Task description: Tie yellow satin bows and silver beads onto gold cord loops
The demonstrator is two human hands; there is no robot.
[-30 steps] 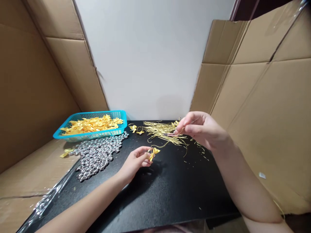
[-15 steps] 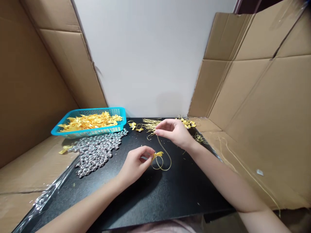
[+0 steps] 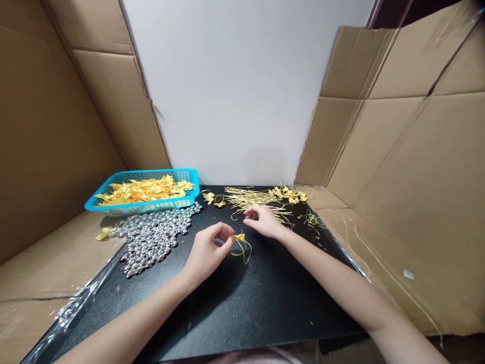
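Note:
A small yellow ribbon bow (image 3: pixel 239 236) is pinched between the thumb and fingertips of my left hand (image 3: pixel 210 253), just above the black table. Thin yellow cord (image 3: pixel 248 255) hangs from the bow in loose loops. To the right and slightly beyond it is my right hand (image 3: pixel 264 222), its fingers curved and the fingertips a little apart, with nothing visible between them. Behind that hand lies a spread of cut yellow cords (image 3: pixel 246 198), partly covered by it.
A turquoise basket (image 3: pixel 142 208) of yellow ribbon pieces stands back left. Silver beads (image 3: pixel 151 242) spread in front of it. Finished-looking bows (image 3: pixel 288 194) lie back right, near tangled cord scraps (image 3: pixel 311 219). Cardboard walls (image 3: pixel 409 167) flank the black table (image 3: pixel 242 313).
My right hand has come down nearer the left, its pinch loosened and the long cord no longer running up to it. The bow has shifted slightly left with my left hand.

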